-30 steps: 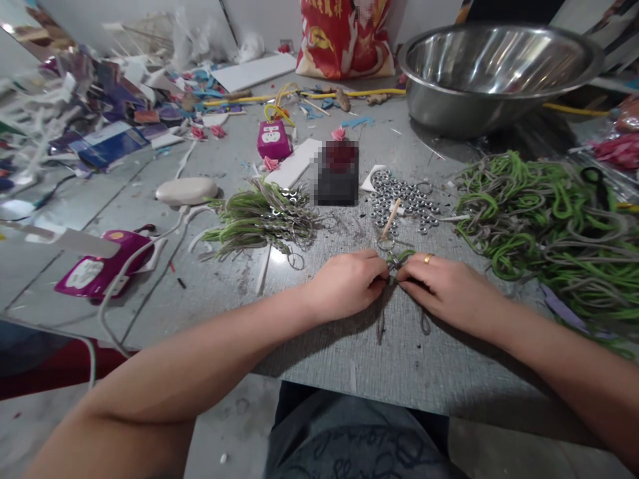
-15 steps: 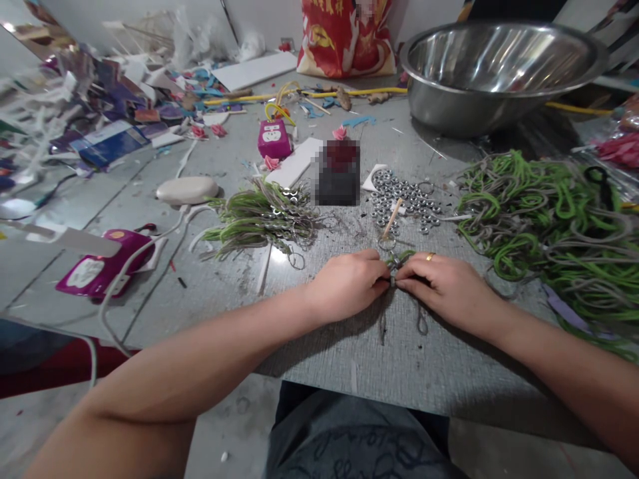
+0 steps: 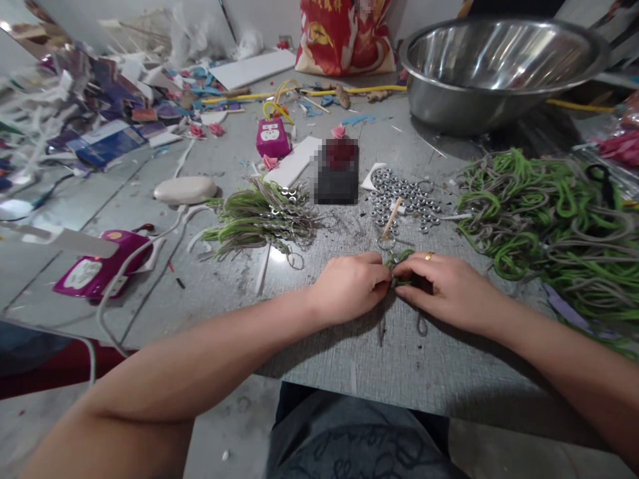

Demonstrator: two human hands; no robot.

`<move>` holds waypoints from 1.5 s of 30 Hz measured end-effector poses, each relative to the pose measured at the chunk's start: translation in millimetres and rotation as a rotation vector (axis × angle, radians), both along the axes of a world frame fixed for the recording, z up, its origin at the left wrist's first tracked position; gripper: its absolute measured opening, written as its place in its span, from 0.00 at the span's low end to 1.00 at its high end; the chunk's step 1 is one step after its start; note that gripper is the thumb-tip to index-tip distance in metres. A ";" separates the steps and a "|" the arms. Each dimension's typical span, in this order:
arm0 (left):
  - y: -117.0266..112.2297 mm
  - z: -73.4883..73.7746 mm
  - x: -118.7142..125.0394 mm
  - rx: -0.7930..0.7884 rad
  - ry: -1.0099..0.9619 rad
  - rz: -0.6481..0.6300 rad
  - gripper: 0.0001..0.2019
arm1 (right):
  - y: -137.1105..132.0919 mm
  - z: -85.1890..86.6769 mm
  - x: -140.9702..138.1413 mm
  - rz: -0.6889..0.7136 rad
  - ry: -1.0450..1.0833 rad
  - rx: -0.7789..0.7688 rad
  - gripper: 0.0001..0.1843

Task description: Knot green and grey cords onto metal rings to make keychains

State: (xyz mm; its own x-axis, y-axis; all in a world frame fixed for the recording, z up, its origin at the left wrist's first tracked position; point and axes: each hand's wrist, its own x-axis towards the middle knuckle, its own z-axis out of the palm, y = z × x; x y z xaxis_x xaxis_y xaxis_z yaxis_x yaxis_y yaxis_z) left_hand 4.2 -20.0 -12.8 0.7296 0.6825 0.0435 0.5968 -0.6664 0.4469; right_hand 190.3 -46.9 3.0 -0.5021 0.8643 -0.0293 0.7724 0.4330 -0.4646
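Observation:
Close together over the front of the table, my left hand (image 3: 352,283) and my right hand (image 3: 442,285) pinch a green and grey cord (image 3: 403,255). Fingers hide most of where it is gripped. Two grey ends of it hang down below, one of them a loop (image 3: 422,325). Just beyond my fingertips a metal ring (image 3: 386,243) lies at the cord, with a small wooden stick (image 3: 393,218) above it. Behind that spreads a pile of small metal rings or nuts (image 3: 407,199). A gold ring sits on a finger of my right hand.
Bundled green and grey cords with metal rings (image 3: 259,216) lie to the left. A large heap of cord (image 3: 554,233) covers the right. A steel basin (image 3: 499,80), purple power sockets (image 3: 273,138), a white case (image 3: 184,190) and scraps (image 3: 110,100) stand farther back.
My right thumb and fingers have parted slightly and show a bit of green cord between them. My left hand stays almost in place.

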 end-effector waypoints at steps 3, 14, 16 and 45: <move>0.7 -0.4 -0.4 -0.012 -0.011 0.001 0.08 | -1.7 -1.7 0.1 0.011 -0.029 0.000 0.09; 6.9 0.8 -4.9 -0.075 -0.103 -0.029 0.07 | -4.0 -3.9 -3.0 0.020 -0.080 0.083 0.11; 6.4 0.2 -4.5 -0.083 -0.104 -0.023 0.07 | -5.2 -6.4 -4.9 0.013 -0.112 0.132 0.10; 4.8 6.9 -3.8 -0.021 0.088 -0.049 0.08 | 4.2 6.0 11.5 0.004 0.022 0.173 0.10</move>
State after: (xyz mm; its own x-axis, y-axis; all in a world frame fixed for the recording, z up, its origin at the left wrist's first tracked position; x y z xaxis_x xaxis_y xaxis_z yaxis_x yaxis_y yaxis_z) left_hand 0.4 -15.2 -5.9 0.7622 0.6463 -0.0362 0.6015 -0.6864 0.4088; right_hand 201.7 -42.7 9.0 -0.5040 0.8537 0.1310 0.7610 0.5107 -0.4000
